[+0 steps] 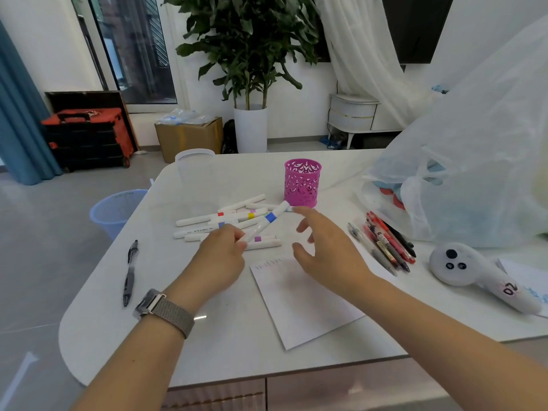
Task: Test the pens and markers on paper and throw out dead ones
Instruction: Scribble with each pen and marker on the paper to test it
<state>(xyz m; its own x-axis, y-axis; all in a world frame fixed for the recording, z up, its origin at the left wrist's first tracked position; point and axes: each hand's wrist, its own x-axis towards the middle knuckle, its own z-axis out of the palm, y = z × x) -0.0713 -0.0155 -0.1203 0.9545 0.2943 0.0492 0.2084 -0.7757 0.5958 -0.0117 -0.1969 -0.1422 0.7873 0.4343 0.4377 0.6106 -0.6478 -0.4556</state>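
My left hand point(221, 259) grips a white marker with a blue band point(267, 221), its capped end pointing up and right. My right hand point(327, 252) hovers open just right of it, fingers spread, above the white paper point(305, 304). The paper carries a row of faint scribbles near its top edge. A pile of several white markers point(228, 216) with coloured bands lies behind my hands. Several red and black pens point(385, 241) lie in a row to the right. A single black pen point(130, 272) lies alone at the left.
A pink perforated pen cup point(302, 182) stands behind the markers. A clear plastic container point(194, 167) sits at the table's far left corner. A blue waste basket point(115, 210) stands on the floor left of the table. A large plastic bag point(474, 173) and a white plush toy point(465, 268) fill the right side.
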